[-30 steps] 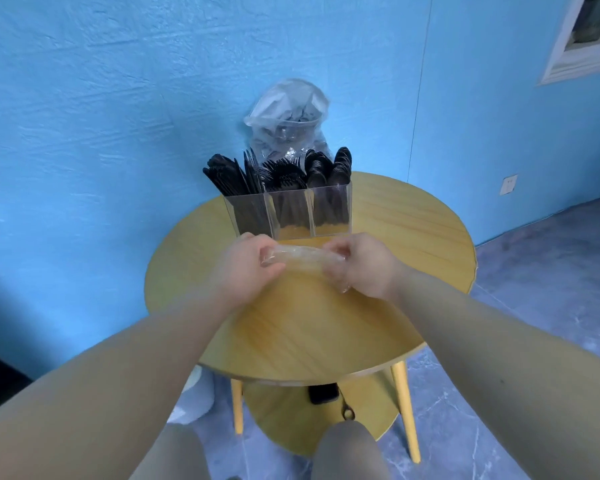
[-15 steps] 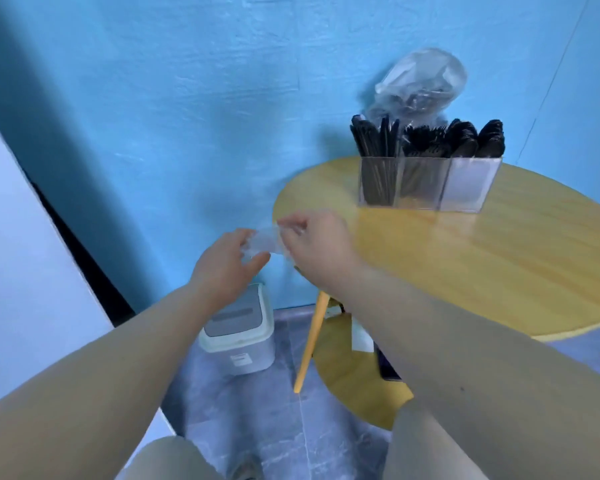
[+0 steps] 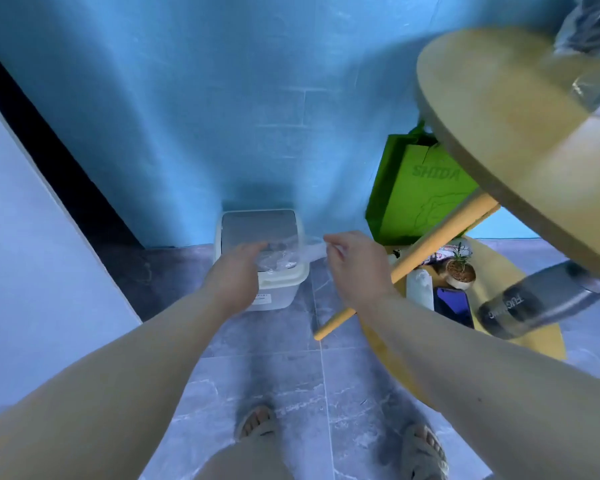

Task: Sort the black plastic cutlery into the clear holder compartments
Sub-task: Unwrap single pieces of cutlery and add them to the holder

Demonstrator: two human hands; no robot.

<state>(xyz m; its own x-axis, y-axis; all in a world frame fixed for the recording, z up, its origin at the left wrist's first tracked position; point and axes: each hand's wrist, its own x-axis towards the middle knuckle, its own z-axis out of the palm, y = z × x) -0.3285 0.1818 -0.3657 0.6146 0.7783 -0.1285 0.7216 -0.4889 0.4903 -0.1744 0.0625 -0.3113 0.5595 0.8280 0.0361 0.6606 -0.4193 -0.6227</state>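
Observation:
I look down at the floor left of the round wooden table [image 3: 506, 133]. Between my hands is a crumpled clear plastic wrapper [image 3: 284, 254], held over a small white bin [image 3: 262, 268] with a grey lid. My left hand [image 3: 236, 271] holds the wrapper's left end just above the lid. My right hand [image 3: 354, 265] pinches its right end. The clear cutlery holder [image 3: 596, 88] shows only as a blurred corner at the far right of the tabletop. No black cutlery is visible.
A green bag [image 3: 420, 188] leans on the blue wall under the table. The table's lower shelf [image 3: 492, 306] carries a small potted plant [image 3: 459, 270], a dark phone and a white object. A table leg [image 3: 409, 265] slants beside my right hand. My sandalled feet stand on grey tiles.
My view has swung left and down from the tabletop to the floor. Both hands have carried the clear wrapper away from the table and down over the bin.

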